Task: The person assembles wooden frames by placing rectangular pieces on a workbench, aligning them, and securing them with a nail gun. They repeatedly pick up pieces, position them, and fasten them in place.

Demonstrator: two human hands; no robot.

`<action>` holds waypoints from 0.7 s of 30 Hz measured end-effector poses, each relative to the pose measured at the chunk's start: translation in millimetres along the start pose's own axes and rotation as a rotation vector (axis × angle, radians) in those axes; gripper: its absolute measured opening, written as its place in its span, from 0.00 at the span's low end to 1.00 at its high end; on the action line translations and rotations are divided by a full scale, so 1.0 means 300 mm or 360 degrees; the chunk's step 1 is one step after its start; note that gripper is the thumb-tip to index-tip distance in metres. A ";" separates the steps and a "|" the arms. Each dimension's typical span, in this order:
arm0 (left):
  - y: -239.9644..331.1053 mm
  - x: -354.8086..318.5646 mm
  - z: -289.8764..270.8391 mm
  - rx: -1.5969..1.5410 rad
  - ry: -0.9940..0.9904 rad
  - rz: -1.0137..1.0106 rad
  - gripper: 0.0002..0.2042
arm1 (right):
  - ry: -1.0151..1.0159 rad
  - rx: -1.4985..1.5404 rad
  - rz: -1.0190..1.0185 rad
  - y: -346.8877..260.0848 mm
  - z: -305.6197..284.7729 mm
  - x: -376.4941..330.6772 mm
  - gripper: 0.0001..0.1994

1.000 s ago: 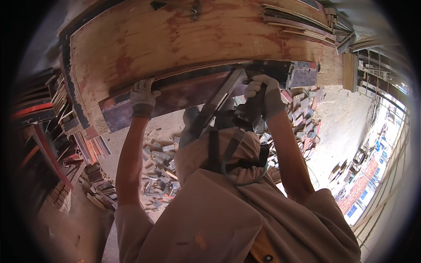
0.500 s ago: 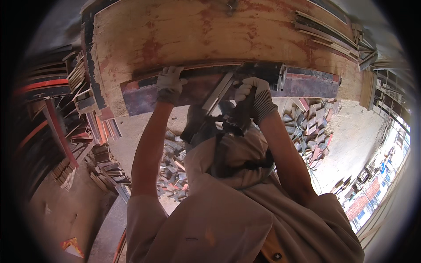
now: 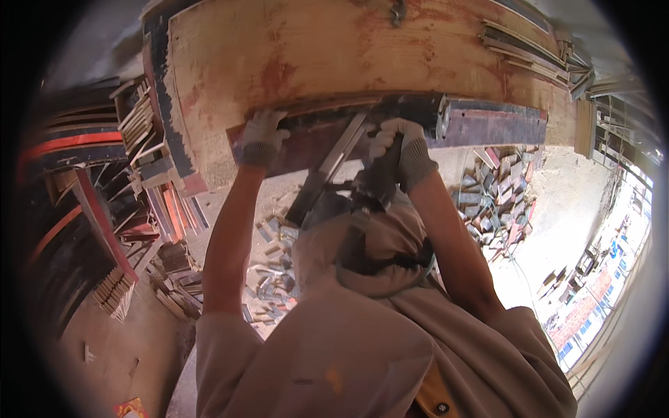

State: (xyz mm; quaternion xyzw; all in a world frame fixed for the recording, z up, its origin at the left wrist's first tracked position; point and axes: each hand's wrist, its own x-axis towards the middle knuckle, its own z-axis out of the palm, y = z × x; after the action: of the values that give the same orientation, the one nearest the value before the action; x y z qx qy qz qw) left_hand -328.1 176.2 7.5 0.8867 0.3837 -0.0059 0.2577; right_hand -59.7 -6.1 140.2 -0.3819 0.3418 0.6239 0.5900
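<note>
A long plywood board [image 3: 488, 127] with a dark reddish-black face lies across the near edge of a large tan wooden worktop [image 3: 334, 49]. My left hand [image 3: 262, 136], in a pale knit glove, grips the board near its left end, thumb apart from the fingers. In the same kind of glove, my right hand [image 3: 401, 150] is wrapped round the black handle of a power tool that looks like a circular saw [image 3: 380, 177]. Its silver base plate [image 3: 343, 148] lies slantwise over the board; the dark motor body rests along the far side. The blade cannot be made out.
Several thin strips [image 3: 526, 56] lie at the worktop's far right. Wood offcuts [image 3: 495, 198] are heaped on the floor beyond my right arm, with a thin cable across them. Stacked boards [image 3: 90, 230] stand at the left.
The board's left end has shifted right, and my left hand is now closer to that end. The saw has tilted slightly in my right hand. The whole view has shifted a little.
</note>
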 end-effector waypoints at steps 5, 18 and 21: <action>-0.029 -0.001 -0.021 -0.0053 0.0057 0.0135 0.25 | 0.0123 -0.0053 -0.0172 0.063 0.075 -0.021 0.05; -0.195 -0.134 -0.042 -0.0270 0.0458 0.0119 0.26 | 0.0127 -0.0294 -0.0261 0.331 0.201 0.002 0.06; -0.230 -0.249 -0.052 -0.0211 0.0785 -0.0040 0.26 | 0.0107 -0.0260 -0.0093 0.408 0.257 0.028 0.06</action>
State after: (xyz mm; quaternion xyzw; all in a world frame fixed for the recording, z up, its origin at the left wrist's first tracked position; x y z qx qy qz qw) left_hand -430.9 172.4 5.2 0.8377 0.4455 0.2325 0.2138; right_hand -187.5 56.7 166.5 -0.4592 0.2982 0.6191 0.5630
